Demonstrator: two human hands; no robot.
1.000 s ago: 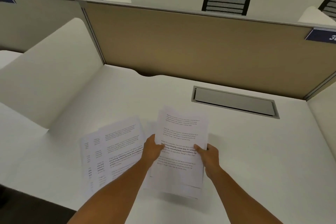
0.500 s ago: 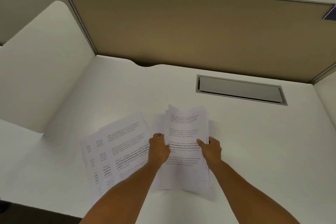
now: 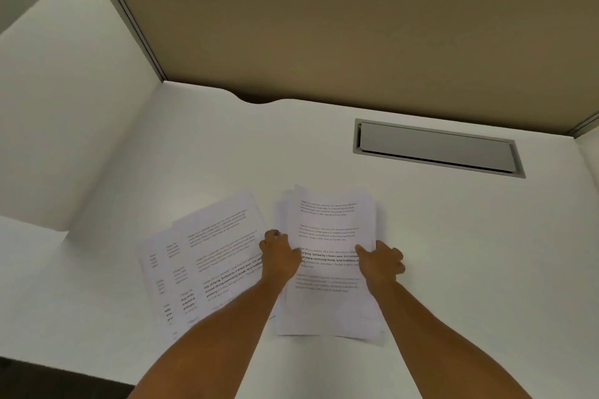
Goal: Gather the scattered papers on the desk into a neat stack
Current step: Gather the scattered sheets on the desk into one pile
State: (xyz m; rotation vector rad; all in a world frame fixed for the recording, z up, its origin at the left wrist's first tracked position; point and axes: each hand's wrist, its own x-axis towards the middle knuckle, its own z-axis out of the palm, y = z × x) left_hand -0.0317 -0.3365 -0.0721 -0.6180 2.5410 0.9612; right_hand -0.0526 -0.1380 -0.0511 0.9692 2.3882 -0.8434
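Observation:
A stack of printed white papers lies on the white desk in front of me, its edges a little uneven. My left hand grips its left edge and my right hand grips its right edge, thumbs on top. To the left, a few more printed sheets lie fanned out and tilted on the desk. My left forearm crosses over their lower right corner.
A grey cable hatch is set into the desk at the back right. A tan partition closes the back and a white side panel the left. The desk's front edge runs at the lower left.
Both hands have brought the stack lower, closer to flat on the desk, and squared it a little. The camera has tilted down. The fanned sheets on the left have not moved.

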